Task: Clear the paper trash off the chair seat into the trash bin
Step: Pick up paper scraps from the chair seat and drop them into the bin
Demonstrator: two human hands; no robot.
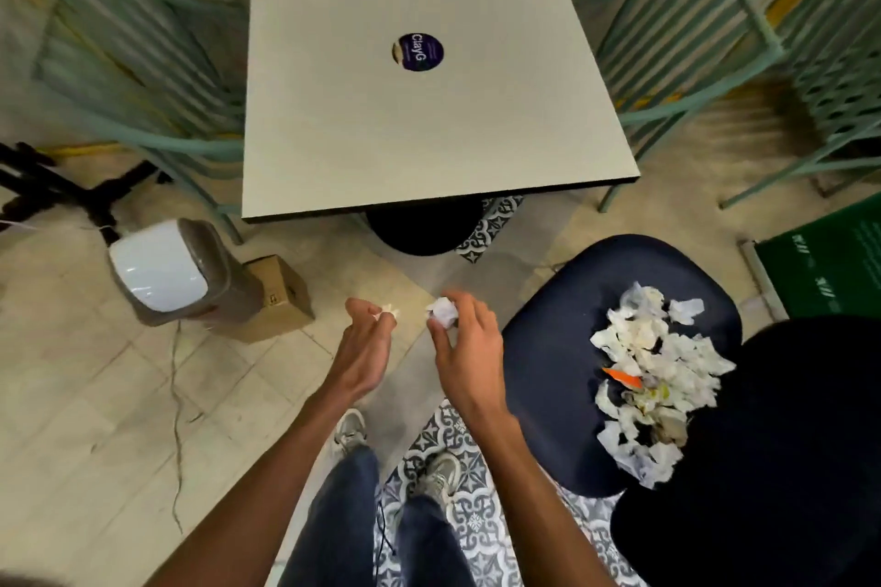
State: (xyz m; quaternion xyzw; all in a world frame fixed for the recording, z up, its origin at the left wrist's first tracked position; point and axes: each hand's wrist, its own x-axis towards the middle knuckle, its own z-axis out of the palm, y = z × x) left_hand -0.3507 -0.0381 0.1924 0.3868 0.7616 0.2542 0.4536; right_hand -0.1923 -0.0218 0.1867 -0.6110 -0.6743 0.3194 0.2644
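1. While reaching forward above the floor (143,396), between trash bin (176,272) and chair seat (548,372), holds paper in both hands.
2. Grips a crumpled paper wad (442,311) in the right hand (469,348), with fingers curled over it from above and thumb at its near side. Keeps the wad off the seat, just past its left edge.
3. Pinches a small white scrap (388,312) at the fingertips of the left hand (364,348), with the other fingers loosely bent and the palm turned toward the right hand. Holds it well short of the bin.
4. Notes the paper pile (653,377) on the seat: torn and crumpled white pieces heaped over the right half, from near the far edge down to the near edge. Notes an orange scrap (622,376) at the pile's left side and some yellowish bits toward its middle.
5. Cannot tell what the black mass (763,443) at the seat's right edge is; appears to overlap the pile's right margin.
6. Records the bin on the floor off the near-left corner of the table (429,133), with a white lid and a grey-brown body. Records a cardboard box (279,300) against its right side.
7. Records a round dark sticker (418,52) near the middle of the square, pale tabletop. Notes green slatted chairs at its left edge (143,62) and right edge.
8. Notes jeans (353,515) and grey shoes (441,477) below the hands, one shoe on patterned tiles (476,534), and a thin cord (179,419) trailing over the floor near the bin.
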